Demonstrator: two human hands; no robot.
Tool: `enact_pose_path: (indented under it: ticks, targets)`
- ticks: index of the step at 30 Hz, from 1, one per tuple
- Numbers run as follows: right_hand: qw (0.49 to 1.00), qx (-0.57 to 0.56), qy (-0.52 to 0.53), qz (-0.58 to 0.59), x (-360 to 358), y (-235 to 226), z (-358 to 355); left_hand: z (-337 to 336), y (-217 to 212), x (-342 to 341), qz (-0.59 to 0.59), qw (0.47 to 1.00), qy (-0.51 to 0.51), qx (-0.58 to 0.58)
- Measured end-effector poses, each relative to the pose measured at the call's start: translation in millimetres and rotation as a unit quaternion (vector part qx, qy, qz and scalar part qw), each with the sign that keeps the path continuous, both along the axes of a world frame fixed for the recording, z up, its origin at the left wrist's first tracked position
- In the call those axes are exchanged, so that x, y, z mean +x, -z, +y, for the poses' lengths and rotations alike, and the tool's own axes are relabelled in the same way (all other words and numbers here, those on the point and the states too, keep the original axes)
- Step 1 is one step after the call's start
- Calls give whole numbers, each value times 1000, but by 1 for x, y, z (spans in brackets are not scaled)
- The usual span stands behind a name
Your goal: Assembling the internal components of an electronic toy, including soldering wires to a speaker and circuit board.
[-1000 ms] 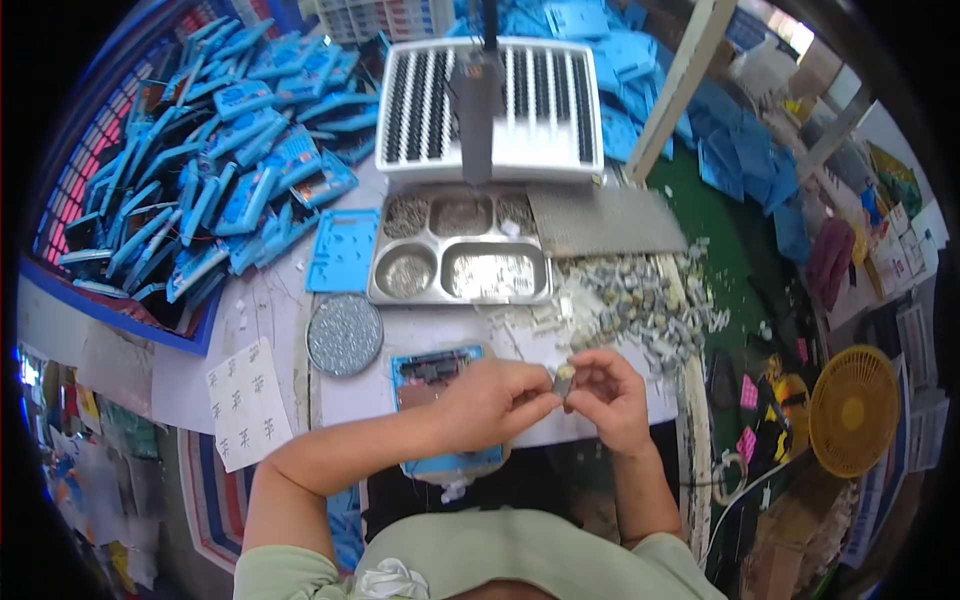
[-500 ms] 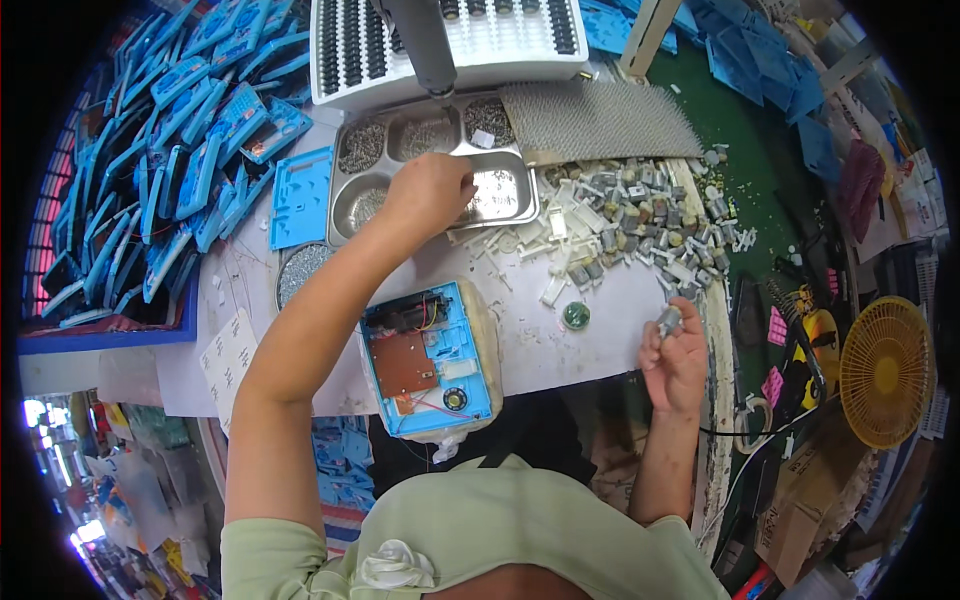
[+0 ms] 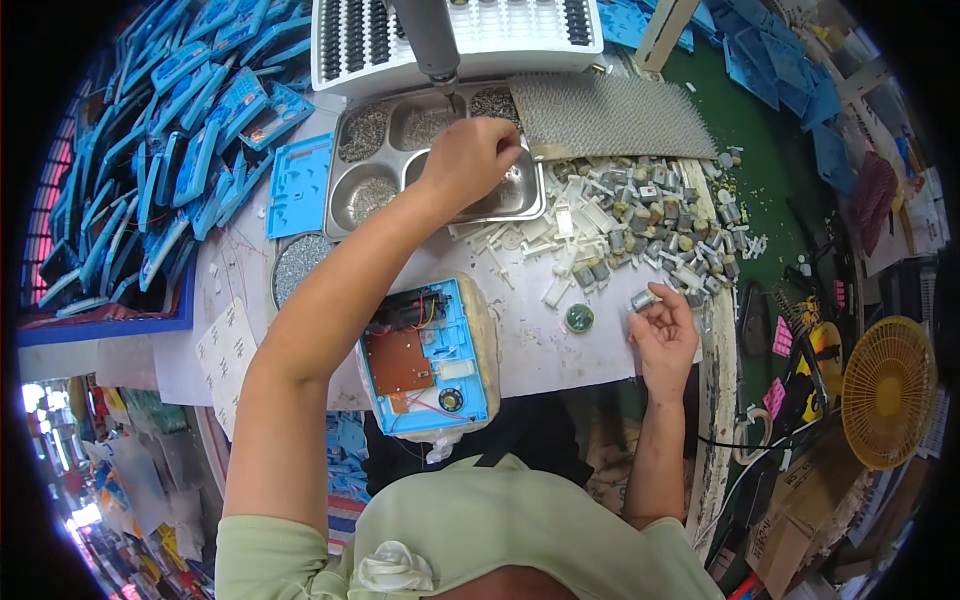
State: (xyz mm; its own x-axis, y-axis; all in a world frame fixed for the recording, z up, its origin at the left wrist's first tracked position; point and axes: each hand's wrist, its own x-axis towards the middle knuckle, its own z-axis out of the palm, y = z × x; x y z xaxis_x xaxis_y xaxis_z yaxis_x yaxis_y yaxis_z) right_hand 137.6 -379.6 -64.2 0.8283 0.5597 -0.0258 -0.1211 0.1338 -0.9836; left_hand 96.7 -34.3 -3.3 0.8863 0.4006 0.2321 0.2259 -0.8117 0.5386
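My left hand reaches over the compartmented metal tray, near its right compartments. Its fingers are curled together, and whatever they may hold is hidden. At the right, my right hand pinches a small silver motor between thumb and fingers, just in front of the motor pile. Below the tray, an opened blue plastic casing lies on a padded block. Inside it are a brown circuit board, a black part with wires, a white block and a round speaker.
Loose motors and white plastic parts are heaped beside a spiky grey mat. A power screwdriver hangs above the tray. Blue casings pile up at left. A small green round container and a dish of screws also stand here.
My left hand has moved right and slightly away, toward the upper right compartment. My right hand has shifted slightly left and away with the motor, its fingers loosening a little.
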Motion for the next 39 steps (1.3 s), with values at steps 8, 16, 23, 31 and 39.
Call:
enact_pose_path:
  ticks: [8, 16, 23, 31, 39]
  targets:
    - [1000, -17, 0, -5, -2, -1, 3, -7, 6, 26, 21, 997, -72, -18]
    - [1000, -27, 2, -4, -4, 1, 2, -6, 11, 29, 2, 997, -78, -3]
    - [1000, -23, 3, -11, -4, 2, 4, -4, 18, 36, -13, 996, -83, -17]
    - [990, -98, -34, -92, -7, -34, 14, 9, 30, 39, -68, 988, -110, -80]
    - [925, -271, -199, -177, 1, -54, 24, -24, -5, 0, -102, 994, -20, -28]
